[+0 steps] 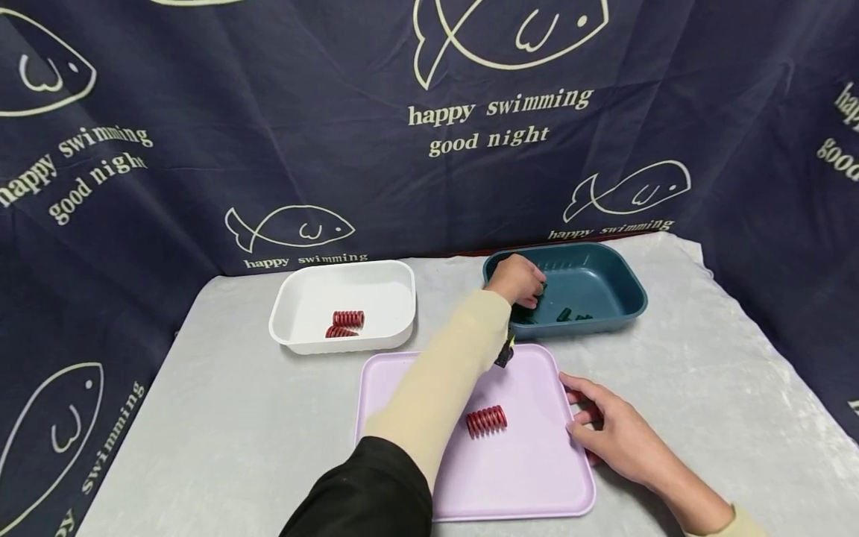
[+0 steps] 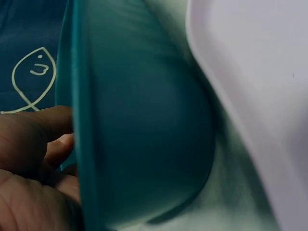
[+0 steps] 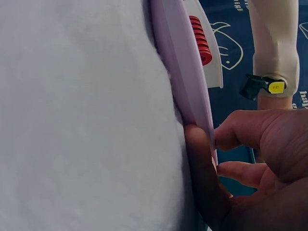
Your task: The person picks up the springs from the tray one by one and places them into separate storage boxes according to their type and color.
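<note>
My left hand (image 1: pixel 518 280) reaches into the teal bin (image 1: pixel 631 307) near its left end, fingers bent downward. A small dark green spring (image 1: pixel 542 288) shows between its fingertips; in the left wrist view the bin's wall hides the tips. My right hand (image 1: pixel 620 432) pinches the right rim of the lilac tray (image 1: pixel 523 488), with digits on both sides of the edge in the right wrist view. One red spring (image 1: pixel 486 421) lies on the tray, beside the left forearm. More dark green pieces (image 1: pixel 565 315) rest on the bin's floor.
A white bin (image 1: pixel 396 337) with red springs (image 1: pixel 348 319) inside stands at the back left. The left sleeve (image 1: pixel 443 373) crosses over the tray and covers part of it. Behind the table hangs a dark blue cloth (image 1: pixel 376 164) printed with fish.
</note>
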Motion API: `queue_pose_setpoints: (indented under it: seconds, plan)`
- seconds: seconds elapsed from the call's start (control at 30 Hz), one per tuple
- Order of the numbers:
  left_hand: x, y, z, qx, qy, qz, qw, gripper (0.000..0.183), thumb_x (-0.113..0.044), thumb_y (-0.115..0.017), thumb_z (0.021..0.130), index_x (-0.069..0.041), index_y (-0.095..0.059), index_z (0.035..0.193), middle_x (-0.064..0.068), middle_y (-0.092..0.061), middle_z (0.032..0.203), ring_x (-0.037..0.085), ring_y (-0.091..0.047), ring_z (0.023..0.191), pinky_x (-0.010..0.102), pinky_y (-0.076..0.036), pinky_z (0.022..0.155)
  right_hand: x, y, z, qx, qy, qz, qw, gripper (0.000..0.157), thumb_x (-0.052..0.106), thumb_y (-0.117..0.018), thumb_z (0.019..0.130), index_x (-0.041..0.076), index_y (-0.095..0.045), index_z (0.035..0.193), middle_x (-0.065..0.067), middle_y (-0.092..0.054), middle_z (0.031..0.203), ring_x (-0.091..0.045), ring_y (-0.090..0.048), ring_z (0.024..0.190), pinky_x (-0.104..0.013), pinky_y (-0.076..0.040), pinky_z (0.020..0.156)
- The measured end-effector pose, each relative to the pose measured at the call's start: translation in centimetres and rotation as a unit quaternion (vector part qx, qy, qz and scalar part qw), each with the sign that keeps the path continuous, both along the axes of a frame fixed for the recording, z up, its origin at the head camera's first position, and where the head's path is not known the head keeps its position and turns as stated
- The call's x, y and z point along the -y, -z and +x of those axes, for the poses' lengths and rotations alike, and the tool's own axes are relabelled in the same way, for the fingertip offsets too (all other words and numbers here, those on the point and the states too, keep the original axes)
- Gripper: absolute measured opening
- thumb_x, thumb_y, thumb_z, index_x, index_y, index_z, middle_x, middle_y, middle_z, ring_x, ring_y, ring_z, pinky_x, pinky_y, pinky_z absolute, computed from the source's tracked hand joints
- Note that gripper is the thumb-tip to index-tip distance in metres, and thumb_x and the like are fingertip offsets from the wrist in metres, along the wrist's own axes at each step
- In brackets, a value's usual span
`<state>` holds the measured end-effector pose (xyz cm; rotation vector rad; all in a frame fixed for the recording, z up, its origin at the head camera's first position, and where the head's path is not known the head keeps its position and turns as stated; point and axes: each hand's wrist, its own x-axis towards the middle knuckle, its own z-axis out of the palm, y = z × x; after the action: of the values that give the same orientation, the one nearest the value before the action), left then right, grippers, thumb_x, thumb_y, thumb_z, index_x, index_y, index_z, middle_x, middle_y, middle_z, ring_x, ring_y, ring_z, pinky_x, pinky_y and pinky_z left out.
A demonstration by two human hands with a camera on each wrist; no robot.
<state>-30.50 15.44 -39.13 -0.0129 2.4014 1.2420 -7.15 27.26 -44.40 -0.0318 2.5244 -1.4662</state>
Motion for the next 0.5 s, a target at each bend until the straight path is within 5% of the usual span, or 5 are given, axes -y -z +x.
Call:
queue_pose_setpoints:
  seconds: [0.27,0.5]
  plan:
    - [-0.6,0.4,0.9,-0.011,-0.013,-0.007,0.9998,0.018,0.003,-0.076,0.09,-0.009,-0.082,0.102,0.0,-0.071,0.082,0.02,-0.069,0.062,0.031,-0.062,0.055,0.0,0.0,0.0,-0.028,-0.011,-0.016,0.999,0.066,-0.003,-0.07,0.09,-0.001,-0.045,0.151,-0.018,-0.058,0.124,-0.009,-0.06,0.083,-0.035,-0.058,0.047]
    - [-0.4,-0.2,1.5,-0.015,0.001,0.009,0.9998,0.021,-0.002,-0.076,0.092,-0.01,-0.081,0.11,0.0,-0.074,0.094,0.018,-0.07,0.07,0.031,-0.064,0.062,0.2,0.0,0.0,-0.017,-0.006,-0.007,1.0,0.067,-0.003,-0.071,0.09,0.0,-0.045,0.152,-0.016,-0.058,0.124,-0.01,-0.06,0.084,-0.035,-0.058,0.047]
